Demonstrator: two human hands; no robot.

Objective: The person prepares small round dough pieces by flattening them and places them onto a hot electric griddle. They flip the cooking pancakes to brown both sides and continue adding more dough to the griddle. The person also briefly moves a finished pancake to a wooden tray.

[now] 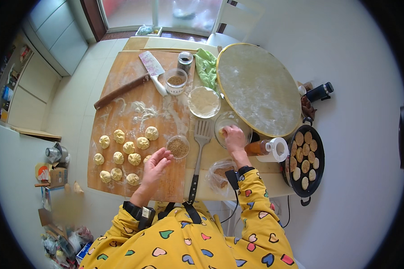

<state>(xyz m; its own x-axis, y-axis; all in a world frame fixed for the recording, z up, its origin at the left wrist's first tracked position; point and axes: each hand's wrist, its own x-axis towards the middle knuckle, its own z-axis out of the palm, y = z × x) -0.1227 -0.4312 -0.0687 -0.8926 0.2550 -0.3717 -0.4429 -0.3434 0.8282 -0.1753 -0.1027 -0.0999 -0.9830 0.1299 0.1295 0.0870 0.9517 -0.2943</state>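
Note:
My right hand (234, 138) reaches into a clear bowl (219, 126); its fingers hold a small pale piece, seemingly a dough ball. My left hand (156, 166) hovers above the wooden board (168, 181), fingers apart and holding nothing visible, beside a small dish of brown seeds (178, 148). Several pleated dough balls (129, 147) sit on the board left of it, one partly hidden by the hand. A slotted metal spatula (200, 148) lies between the two hands. Beyond it stands a bowl of flour (204, 102). A plastic bag (219, 175) with brown contents lies by my right wrist.
A rolling pin (121, 91), a cleaver (152, 64) and jars (176, 81) occupy the far board. A large round floured tray (259, 89) leans across the far right. Near it are a bottle of orange-brown liquid (256, 148), a white roll (276, 151) and a black pan (318, 175) with flat cakes.

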